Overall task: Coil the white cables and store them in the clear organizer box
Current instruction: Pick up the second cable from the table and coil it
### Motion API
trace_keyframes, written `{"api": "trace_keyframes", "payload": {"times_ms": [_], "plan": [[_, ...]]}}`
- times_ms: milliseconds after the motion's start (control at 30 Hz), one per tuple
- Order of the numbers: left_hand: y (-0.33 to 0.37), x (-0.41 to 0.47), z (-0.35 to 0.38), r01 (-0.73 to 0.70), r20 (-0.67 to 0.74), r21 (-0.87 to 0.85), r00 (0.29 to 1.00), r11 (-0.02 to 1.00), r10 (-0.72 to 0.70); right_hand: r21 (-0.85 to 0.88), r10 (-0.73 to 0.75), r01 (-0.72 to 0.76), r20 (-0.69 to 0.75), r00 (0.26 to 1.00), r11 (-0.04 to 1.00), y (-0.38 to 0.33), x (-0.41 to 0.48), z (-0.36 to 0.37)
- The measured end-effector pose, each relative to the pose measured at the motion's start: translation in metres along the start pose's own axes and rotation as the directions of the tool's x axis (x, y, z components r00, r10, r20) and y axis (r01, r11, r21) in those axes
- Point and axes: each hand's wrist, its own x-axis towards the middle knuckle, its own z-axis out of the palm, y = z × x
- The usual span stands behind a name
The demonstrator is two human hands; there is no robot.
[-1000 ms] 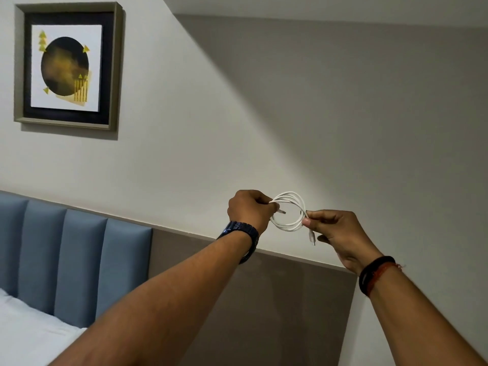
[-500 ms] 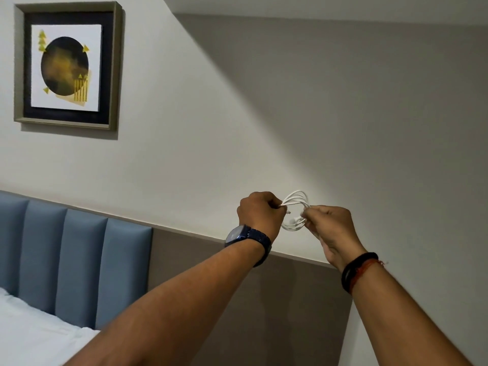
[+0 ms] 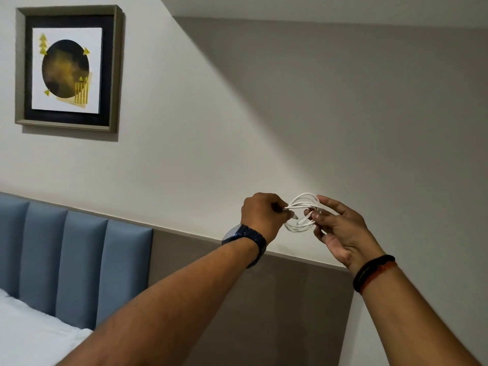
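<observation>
A white cable [image 3: 301, 207] hangs coiled in several small loops in the air in front of the wall, between my two hands. My left hand [image 3: 261, 213], with a dark watch on its wrist, is closed on the left side of the coil. My right hand [image 3: 340, 228], with dark and red bands on the wrist, pinches the right side with thumb and forefinger while the other fingers spread apart. One plug end pokes out at the middle of the coil. The clear organizer box is not in view.
A framed picture [image 3: 66, 70] hangs high on the left of the pale wall. A blue padded headboard [image 3: 66, 262] and a white bed [image 3: 29, 336] fill the lower left. A grey-brown wall panel [image 3: 290, 299] runs behind my forearms.
The coil was squeezed narrow as my hands came together, and now my right hand has loosened, its fingers spread, with the loops fuller again. Both hands have shifted slightly.
</observation>
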Motion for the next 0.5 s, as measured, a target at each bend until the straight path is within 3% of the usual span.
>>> {"api": "trace_keyframes", "payload": {"times_ms": [367,500], "plan": [[-0.004,-0.006,0.010,-0.138,0.007,0.072,0.990,0.988,0.137,0.103,-0.016,0.019,-0.029,0.999,0.994,0.001,0.003,-0.005],[-0.004,-0.007,0.013,-0.177,0.013,0.095,0.984,0.980,0.176,0.048,-0.157,0.164,-0.128,0.979,0.985,0.004,0.002,-0.001]]}}
